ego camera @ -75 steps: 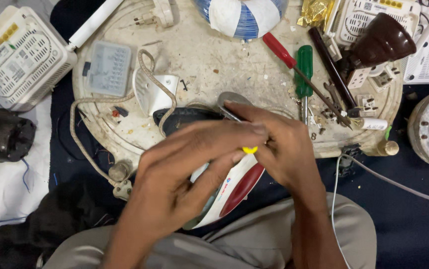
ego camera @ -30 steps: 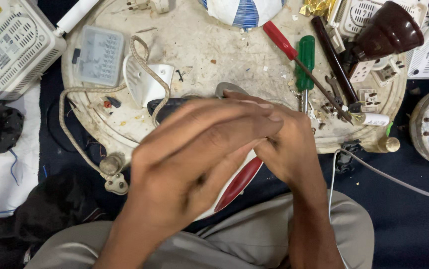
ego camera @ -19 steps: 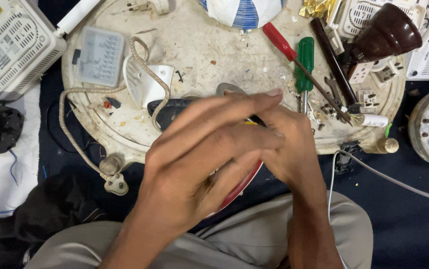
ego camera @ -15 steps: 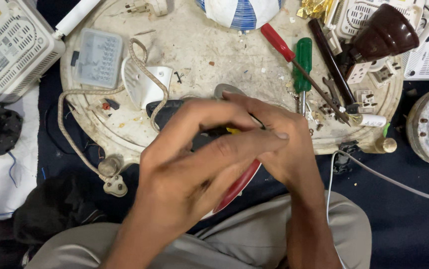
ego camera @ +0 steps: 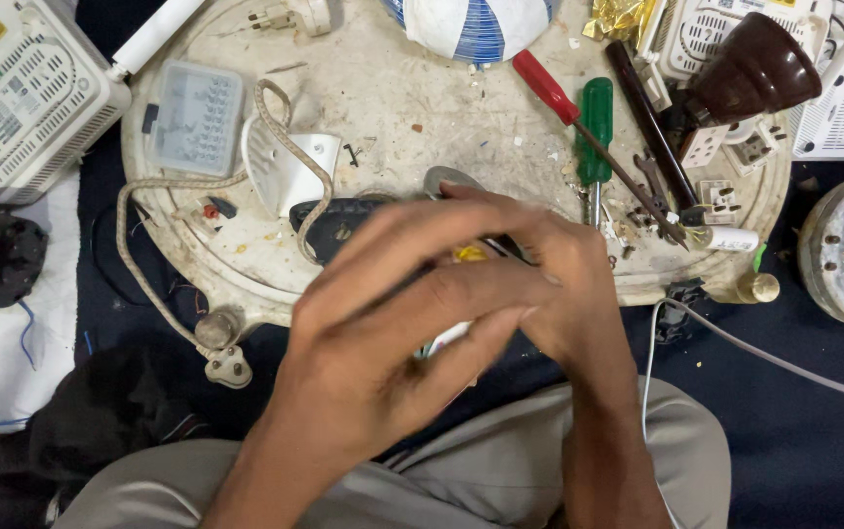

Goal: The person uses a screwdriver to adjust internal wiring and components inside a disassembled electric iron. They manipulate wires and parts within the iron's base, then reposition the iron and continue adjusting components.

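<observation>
My left hand [ego camera: 392, 333] and my right hand [ego camera: 559, 294] were pressed together at the near edge of the round, stained whitish table [ego camera: 392, 108], above my lap. The long fingers of the left hand lay across the front and covered almost all of what was between the hands. Compared with half a second before, these fingers had stretched out flatter and lower, so the red and white curved body that showed under them before was now hidden. Only a small white piece [ego camera: 446, 338] of it looked out below the fingers. The small yellow part [ego camera: 469, 253] was still there, in the gap between the two hands, beside a thin pale shaft under my right fingers. I could not tell whether either grip was closed on something or only resting on it, because the fingers blocked the view and were blurred. Behind the hands lay a dark oval plate [ego camera: 343, 220], touched by the beige braided cord [ego camera: 162, 181] that ran down to a plug [ego camera: 229, 367]. The red-handled screwdriver [ego camera: 544, 86] and the green-handled screwdriver [ego camera: 595, 127] lay untouched farther back on the right, apart from my hands.
</observation>
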